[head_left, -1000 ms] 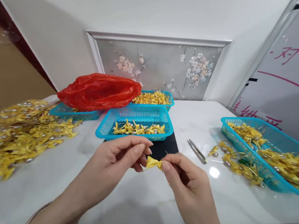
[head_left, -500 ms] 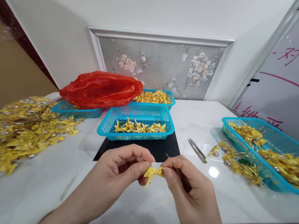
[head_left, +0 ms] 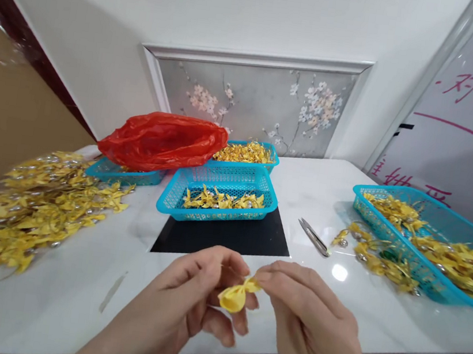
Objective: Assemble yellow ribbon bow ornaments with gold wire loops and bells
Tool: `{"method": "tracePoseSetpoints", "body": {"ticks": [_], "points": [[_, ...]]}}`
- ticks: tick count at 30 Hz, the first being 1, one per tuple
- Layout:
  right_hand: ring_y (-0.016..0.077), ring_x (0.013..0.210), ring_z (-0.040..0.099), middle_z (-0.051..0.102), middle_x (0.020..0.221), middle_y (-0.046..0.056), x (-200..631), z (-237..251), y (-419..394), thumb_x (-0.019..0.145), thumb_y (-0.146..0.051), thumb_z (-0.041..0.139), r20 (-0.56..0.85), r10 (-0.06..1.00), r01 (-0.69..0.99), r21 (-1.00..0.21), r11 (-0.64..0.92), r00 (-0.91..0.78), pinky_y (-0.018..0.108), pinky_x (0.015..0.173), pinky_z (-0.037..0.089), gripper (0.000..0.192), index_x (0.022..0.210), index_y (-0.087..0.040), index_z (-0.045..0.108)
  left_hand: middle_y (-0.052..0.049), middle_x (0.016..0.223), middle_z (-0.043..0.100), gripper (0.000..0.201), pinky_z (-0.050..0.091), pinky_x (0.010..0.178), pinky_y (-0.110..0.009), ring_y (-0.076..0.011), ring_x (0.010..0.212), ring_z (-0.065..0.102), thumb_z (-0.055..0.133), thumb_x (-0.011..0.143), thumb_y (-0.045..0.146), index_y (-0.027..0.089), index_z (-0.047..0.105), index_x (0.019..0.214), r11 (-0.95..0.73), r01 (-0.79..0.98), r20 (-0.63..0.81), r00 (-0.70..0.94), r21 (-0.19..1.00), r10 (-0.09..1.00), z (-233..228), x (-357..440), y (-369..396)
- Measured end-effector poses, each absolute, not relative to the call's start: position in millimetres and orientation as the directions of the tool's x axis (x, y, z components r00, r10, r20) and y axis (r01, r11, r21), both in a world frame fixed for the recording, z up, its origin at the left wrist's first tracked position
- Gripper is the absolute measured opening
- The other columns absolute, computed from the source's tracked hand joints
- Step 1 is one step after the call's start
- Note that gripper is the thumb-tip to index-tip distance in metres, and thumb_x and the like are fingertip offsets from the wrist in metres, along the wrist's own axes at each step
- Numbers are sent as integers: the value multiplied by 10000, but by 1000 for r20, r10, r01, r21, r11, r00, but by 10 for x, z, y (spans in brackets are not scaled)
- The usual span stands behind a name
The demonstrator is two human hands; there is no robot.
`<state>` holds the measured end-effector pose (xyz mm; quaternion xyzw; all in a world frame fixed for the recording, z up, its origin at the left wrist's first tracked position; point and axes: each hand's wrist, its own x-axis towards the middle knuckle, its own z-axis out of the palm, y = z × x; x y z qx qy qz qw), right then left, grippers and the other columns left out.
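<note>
A small yellow ribbon bow is between my two hands above the front of the table, its rounded loop facing me. My right hand pinches the bow's right end between thumb and fingers. Around the bow's left side curls my left hand, thumb and forefinger together on what looks like a thin thread running to the bow. Its other fingers are bent loosely below the bow. The needle-like sliver seen earlier at the right fingertips is not visible now.
Beyond my hands, a blue basket of yellow bows stands on a black mat. Thread snips lie right of it. More bows fill a right-hand basket and a left pile. A red plastic bag rests behind.
Both hands have come slightly down and toward me. The bow has turned so its loop shows, and my left fingers have loosened from its end and spread below it.
</note>
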<state>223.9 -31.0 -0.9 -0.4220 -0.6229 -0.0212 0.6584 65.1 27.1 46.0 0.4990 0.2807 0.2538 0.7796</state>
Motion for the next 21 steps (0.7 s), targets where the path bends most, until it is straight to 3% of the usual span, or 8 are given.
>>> {"method": "tracePoseSetpoints", "body": {"ticks": [3,5,10,13,16,18,21], "points": [[162,796,724,756,916,17,2255,-56,-303,834,66,525,863,469,609,-477,634,188,275,675,583,406,1019,-256,688,9,681,646,133,482,513,-139,-77,568,569,755,824,325,197,716,827,432,-129,-227,701,892,677,427,697,256],[166,807,728,762,939,18,2257,-86,-294,834,64,529,867,465,637,-462,616,179,273,656,580,413,1033,-260,691,30,672,626,130,473,519,-124,-70,580,548,813,767,262,205,709,821,409,-120,-222,688,904,691,415,700,261],[158,864,708,742,979,33,2223,-121,-274,865,-17,568,795,519,572,-594,566,314,243,703,579,334,1072,-252,684,28,779,684,82,518,666,-150,-106,730,620,774,799,223,256,709,836,113,7,-96,580,994,809,448,659,235],[122,692,654,714,922,29,2202,-104,-297,909,-146,571,618,683,400,-782,479,390,201,554,520,202,1054,-236,680,29,774,705,98,546,655,-177,-141,723,659,777,771,215,284,725,816,-81,86,40,400,993,916,468,673,179],[78,486,457,578,689,-26,2173,-71,-343,930,-269,555,408,863,134,-913,386,298,199,424,365,141,961,-220,683,27,764,724,120,568,648,-194,-161,703,686,783,732,198,292,734,786,-203,146,161,258,968,953,454,711,125],[77,497,399,498,641,-44,2146,-45,-368,888,-287,602,332,914,31,-942,334,234,211,442,315,119,926,-210,683,26,767,735,121,581,659,-202,-169,708,701,778,726,192,288,736,787,-241,170,201,223,955,954,437,728,106],[80,545,397,526,676,-28,2110,-5,-379,872,-303,635,242,949,-67,-963,260,201,221,486,300,125,906,-202,700,33,780,736,101,586,662,-197,-161,716,708,737,762,190,281,730,805,-271,190,223,240,944,945,429,732,106]]}}
